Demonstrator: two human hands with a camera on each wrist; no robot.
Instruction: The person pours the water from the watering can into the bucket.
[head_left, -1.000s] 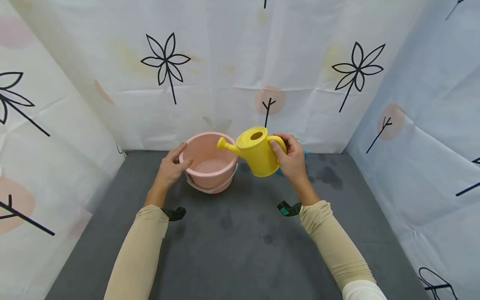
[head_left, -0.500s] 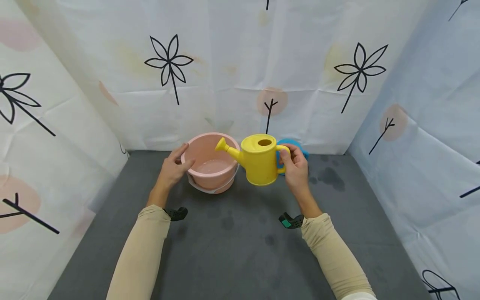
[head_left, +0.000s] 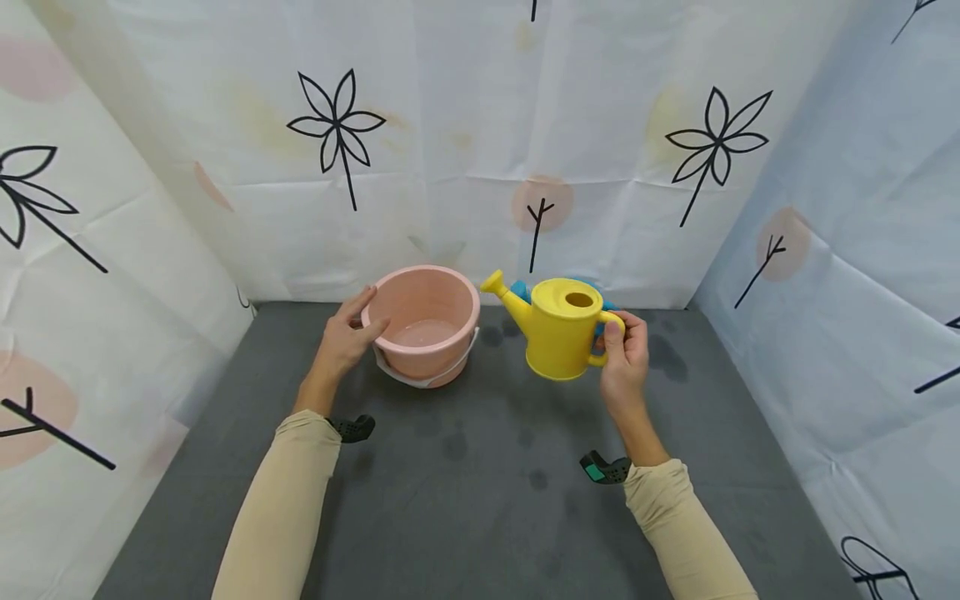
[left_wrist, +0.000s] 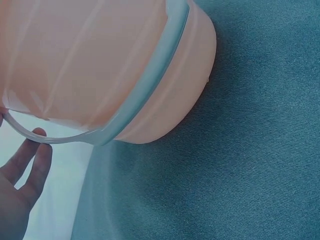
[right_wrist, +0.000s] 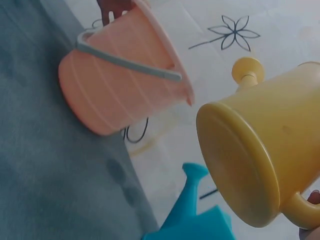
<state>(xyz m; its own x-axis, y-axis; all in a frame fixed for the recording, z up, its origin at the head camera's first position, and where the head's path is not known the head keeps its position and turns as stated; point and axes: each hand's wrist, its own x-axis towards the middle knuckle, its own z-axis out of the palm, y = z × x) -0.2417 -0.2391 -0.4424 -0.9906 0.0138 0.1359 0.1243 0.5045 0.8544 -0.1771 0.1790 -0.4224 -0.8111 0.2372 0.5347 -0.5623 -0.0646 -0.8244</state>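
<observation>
A pink bucket (head_left: 422, 360) stands upright at the back of the grey surface, its pale handle (head_left: 429, 383) hanging down in front. My left hand (head_left: 341, 340) holds the bucket's left rim, thumb over the edge; in the left wrist view, fingertips meet the handle near the rim. To the right, a yellow watering can (head_left: 557, 342) hangs in the air, roughly level, spout toward the bucket. By its loop handle my right hand (head_left: 624, 360) grips it. Behind it is a blue watering can (right_wrist: 202, 225), mostly hidden in the head view.
White cloth walls (head_left: 450, 108) with black flower drawings enclose the back and both sides. Dark damp spots (head_left: 453, 446) mark the grey surface (head_left: 480, 525). A dark strap device sits at each wrist.
The yellow watering can has moved right and slightly down, away from over the bucket, and has tilted back toward level. My left hand and the bucket have stayed in place.
</observation>
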